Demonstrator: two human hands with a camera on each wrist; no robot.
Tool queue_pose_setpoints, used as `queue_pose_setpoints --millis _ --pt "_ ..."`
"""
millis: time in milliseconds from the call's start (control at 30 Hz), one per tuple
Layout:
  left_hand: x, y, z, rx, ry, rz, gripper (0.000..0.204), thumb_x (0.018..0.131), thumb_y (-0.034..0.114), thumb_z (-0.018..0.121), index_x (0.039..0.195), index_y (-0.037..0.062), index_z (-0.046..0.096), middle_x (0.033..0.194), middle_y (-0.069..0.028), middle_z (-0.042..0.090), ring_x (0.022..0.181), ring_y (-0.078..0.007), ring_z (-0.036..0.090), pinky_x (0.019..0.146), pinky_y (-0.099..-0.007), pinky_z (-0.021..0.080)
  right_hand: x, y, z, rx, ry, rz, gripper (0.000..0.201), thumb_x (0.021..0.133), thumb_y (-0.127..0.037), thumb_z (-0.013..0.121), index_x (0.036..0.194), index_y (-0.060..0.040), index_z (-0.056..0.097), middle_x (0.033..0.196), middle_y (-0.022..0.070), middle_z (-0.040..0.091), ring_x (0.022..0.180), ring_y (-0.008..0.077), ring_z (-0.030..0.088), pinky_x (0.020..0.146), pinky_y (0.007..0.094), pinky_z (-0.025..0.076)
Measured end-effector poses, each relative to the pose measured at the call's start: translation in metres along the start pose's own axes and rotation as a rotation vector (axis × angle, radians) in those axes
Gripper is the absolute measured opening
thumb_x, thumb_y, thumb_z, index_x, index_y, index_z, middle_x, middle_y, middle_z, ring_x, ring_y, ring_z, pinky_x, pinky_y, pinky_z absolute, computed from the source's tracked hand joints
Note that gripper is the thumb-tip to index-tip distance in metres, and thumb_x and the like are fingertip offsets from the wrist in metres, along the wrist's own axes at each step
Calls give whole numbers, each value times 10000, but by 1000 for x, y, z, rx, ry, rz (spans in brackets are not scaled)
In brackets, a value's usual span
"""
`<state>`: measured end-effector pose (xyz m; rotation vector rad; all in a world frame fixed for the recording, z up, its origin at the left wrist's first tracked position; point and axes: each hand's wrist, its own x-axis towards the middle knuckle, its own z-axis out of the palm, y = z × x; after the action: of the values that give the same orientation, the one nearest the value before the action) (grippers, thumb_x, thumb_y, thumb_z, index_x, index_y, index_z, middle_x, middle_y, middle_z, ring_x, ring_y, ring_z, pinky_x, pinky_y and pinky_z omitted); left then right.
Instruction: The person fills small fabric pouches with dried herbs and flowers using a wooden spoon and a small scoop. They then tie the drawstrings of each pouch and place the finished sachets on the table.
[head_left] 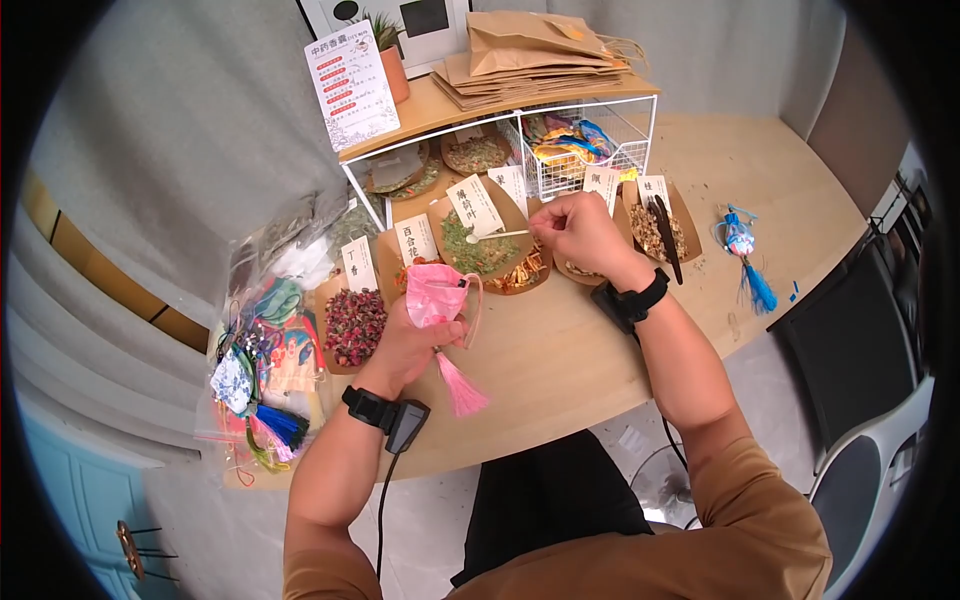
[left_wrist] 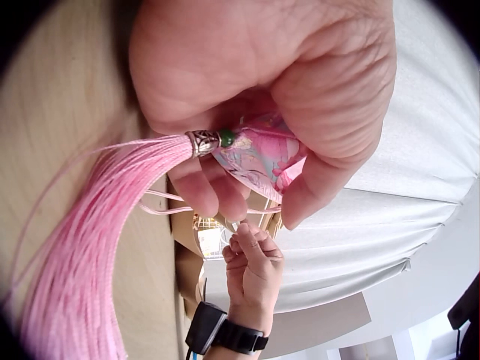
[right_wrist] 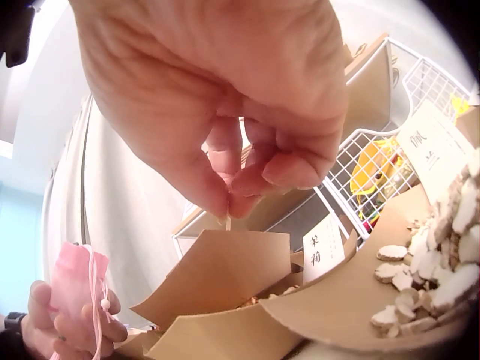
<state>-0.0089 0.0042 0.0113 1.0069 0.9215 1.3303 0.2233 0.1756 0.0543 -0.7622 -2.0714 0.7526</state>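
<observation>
In the head view my left hand (head_left: 398, 342) grips a pink drawstring sachet pouch (head_left: 434, 292), its mouth upward. A pink tassel (head_left: 460, 386) hangs below it; the left wrist view shows a silver cap (left_wrist: 202, 143) and green bead (left_wrist: 226, 138) where it joins the pouch. My right hand (head_left: 588, 238) pinches the handle end of a small white spoon (head_left: 510, 234) between thumb and fingertips. The spoon's bowl end lies over crushed green dried leaves (head_left: 482, 256) in a brown paper tray. In the right wrist view only the handle's end shows below the fingertips.
Dried rosebuds (head_left: 355, 328) fill a tray at left, beside a plastic bag of sachets (head_left: 268, 350). Woody slices with dark tongs (head_left: 666, 240) and a blue-tasselled sachet (head_left: 742, 245) lie right. Behind stands a shelf (head_left: 420, 122) with paper bags (head_left: 540, 60) and a wire basket (head_left: 580, 178).
</observation>
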Motion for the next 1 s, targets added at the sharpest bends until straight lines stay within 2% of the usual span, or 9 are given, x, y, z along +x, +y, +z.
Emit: queue_pose_setpoints --millis 167,267,467,667,767,867,1000 --pt "0 0 -1 -6 7 -12 475 738 47 789 1156 51 564 1033 -51 643 855 -172 658 689 -307 555 0 2 2 -9 -50 -10 78 768 -44 700 825 4 725 686 138 684 593 189 652 605 304 515" --pt "0 1 -1 -4 6 -18 474 737 48 790 1155 50 565 1034 -52 643 856 -174 658 691 -307 554 -1 -1 -2 -33 -93 3 54 792 -15 719 821 30 714 690 68 683 625 82 601 599 252 501" --pt "0 0 0 -6 6 -5 465 739 51 789 1149 49 568 1032 -52 642 853 -175 658 687 -305 552 0 -4 -8 47 -194 98 43 809 -14 709 803 28 711 700 37 681 654 68 596 628 238 499" --pt "0 -2 -2 0 -4 -5 457 737 55 792 1139 45 573 1024 -49 641 847 -170 657 686 -301 548 1 3 -5 138 -211 208 49 822 -17 698 819 31 708 727 36 683 674 74 604 641 241 500" --pt "1 -1 -1 9 1 -4 450 736 56 792 1131 41 577 1013 -45 642 845 -167 656 686 -297 543 2 6 -7 176 -238 221 46 823 -12 688 817 30 707 733 39 683 687 73 606 654 238 501" --pt "-1 1 0 15 7 -12 444 737 56 790 1127 39 579 1004 -42 643 843 -165 656 685 -295 541 1 7 -6 232 -196 237 82 771 -64 687 799 -2 733 693 64 694 647 88 619 650 260 509" --pt "0 0 1 11 7 -3 450 737 55 790 1133 42 576 1006 -42 644 840 -165 655 680 -297 538 2 7 -4 176 -216 221 69 782 -52 690 798 7 724 698 59 687 651 84 611 647 253 507"
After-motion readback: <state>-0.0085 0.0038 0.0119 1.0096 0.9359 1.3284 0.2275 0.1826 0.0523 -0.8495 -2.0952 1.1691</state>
